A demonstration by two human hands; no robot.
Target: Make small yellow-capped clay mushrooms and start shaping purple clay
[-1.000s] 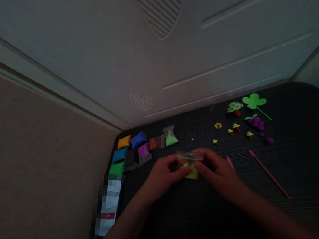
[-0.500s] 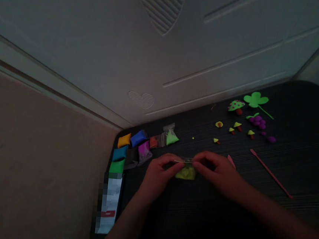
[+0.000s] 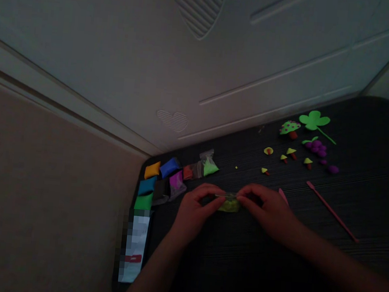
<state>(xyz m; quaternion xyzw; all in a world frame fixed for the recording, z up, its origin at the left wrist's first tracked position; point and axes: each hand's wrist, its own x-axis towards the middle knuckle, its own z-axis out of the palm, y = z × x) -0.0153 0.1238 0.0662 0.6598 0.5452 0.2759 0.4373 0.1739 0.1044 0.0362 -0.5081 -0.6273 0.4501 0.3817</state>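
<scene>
Between my hands is a small clear zip bag (image 3: 229, 206) with yellow clay in it. My left hand (image 3: 197, 210) pinches the left end of its top strip between thumb and fingers. At the other end, my right hand (image 3: 264, 209) pinches the same strip. The bag's body hangs below the fingertips, over the dark table. A pink clay tool (image 3: 283, 196) lies just beyond my right hand, partly hidden by it. Past the bag sits a tiny yellow crumb (image 3: 236, 167).
Several clay packets, among them a purple one (image 3: 176, 183) and a light green one (image 3: 209, 165), lie at the left. A phone (image 3: 135, 247) rests at the table's left edge. Small clay mushrooms (image 3: 291, 152), clay grapes (image 3: 317, 147), a green clover (image 3: 314, 121) and a long pink tool (image 3: 331, 211) lie right.
My fingers have moved from the bag's body up to the two ends of its top strip. The bag has tipped, so its strip now shows as a thin line.
</scene>
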